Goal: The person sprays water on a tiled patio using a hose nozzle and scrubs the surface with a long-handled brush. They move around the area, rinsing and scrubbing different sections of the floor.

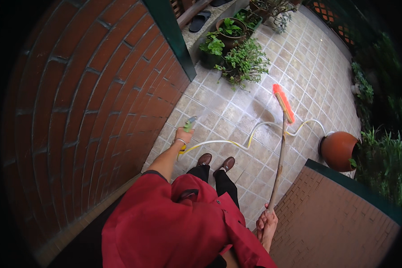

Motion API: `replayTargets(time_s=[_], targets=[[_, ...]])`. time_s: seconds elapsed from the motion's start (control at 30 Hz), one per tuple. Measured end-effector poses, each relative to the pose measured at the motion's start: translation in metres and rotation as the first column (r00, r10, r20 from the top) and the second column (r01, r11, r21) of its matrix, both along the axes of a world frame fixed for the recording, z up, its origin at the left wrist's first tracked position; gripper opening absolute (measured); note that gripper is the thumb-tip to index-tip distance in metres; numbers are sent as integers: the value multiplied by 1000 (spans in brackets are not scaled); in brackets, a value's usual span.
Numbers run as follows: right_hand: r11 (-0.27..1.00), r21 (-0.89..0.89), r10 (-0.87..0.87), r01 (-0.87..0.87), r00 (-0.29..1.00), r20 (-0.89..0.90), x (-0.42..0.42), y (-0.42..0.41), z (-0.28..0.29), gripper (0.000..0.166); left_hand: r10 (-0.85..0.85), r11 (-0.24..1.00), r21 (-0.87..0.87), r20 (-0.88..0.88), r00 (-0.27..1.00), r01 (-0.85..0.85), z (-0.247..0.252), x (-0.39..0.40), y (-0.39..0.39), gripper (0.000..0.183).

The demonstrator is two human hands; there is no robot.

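Note:
My left hand [185,134] grips a green hose spray nozzle [189,124] beside the brick wall, pointed away from me over the floor. A faint mist shows in front of its tip. From below that hand a white and yellow garden hose [221,141] winds across the tiled floor [214,100] to the right and passes by the broom. At the lower right my right hand [267,220] is closed around the wooden handle of a push broom [280,160]. The broom's bright orange bristles [284,100] lie out ahead of me, near a wet, shiny patch of tiles.
A brick wall [97,90] with a green edge post [174,40] rises on the left. Potted plants [244,60] stand past it, near a dark slipper [200,21]. On the right are a round terracotta pot [339,150] and a green-edged brick-patterned panel [335,214].

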State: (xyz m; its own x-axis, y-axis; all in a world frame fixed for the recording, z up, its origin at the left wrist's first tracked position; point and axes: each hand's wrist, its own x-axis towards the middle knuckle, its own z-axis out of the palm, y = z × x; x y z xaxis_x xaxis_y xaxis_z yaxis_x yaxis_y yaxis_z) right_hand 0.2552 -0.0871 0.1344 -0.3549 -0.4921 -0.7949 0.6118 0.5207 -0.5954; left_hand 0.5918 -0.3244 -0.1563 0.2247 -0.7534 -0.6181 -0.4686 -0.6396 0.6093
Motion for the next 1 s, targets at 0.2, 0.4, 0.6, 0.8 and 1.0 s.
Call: replayTargets(time_s=[0.2,0.4,0.6,0.8,1.0], targets=[[998,-36,-49,47,997,-58,3,6,9,32,-564,796,-232,51,824,559,4,-88,20,24],[978,-145,-151,151,989,13,-24,27,12,33,-419,895,-123,103,902,429,28,-77,-2,26],[951,-187,-232,246,968,91,-71,61,7,29,-753,594,-156,237,614,789,53,-155,33,28],[939,-163,-280,302,949,143,-137,118,1,27,-617,739,-111,285,734,664,57,-215,54,23],[938,-109,-313,330,938,150,-201,175,-15,25,-796,508,-79,338,503,858,65,-267,101,24]])
